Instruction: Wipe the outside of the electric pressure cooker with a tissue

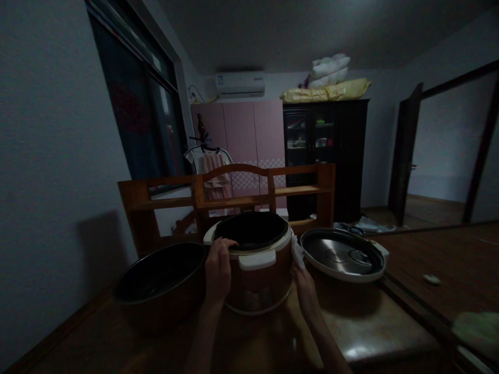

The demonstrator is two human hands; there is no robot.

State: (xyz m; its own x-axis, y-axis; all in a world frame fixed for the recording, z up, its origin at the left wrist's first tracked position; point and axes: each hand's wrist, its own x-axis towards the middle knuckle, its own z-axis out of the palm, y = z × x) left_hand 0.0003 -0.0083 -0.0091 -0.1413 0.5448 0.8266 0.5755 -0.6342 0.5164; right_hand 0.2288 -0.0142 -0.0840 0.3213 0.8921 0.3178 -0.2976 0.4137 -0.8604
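An orange-brown rice cooker body (255, 278) with a white rim stands on the wooden table (362, 332), its top uncovered and dark inside. My left hand (218, 270) is closed over the cooker's left rim, fingers hooked on the edge. My right hand (304, 283) presses a small white cloth (297, 253) against the cooker's right side, fingers closed on it. The dark inner pot (159, 278) sits to the cooker's left. The cooker's lid (343, 254) lies upside down to its right, shiny metal side up.
A wooden shelf rack (234, 200) stands behind the cooker at the table's far edge. The wall and a dark window are on the left. A small pale object (431, 279) lies on the table's right part, with something greenish (477, 327) at the right edge.
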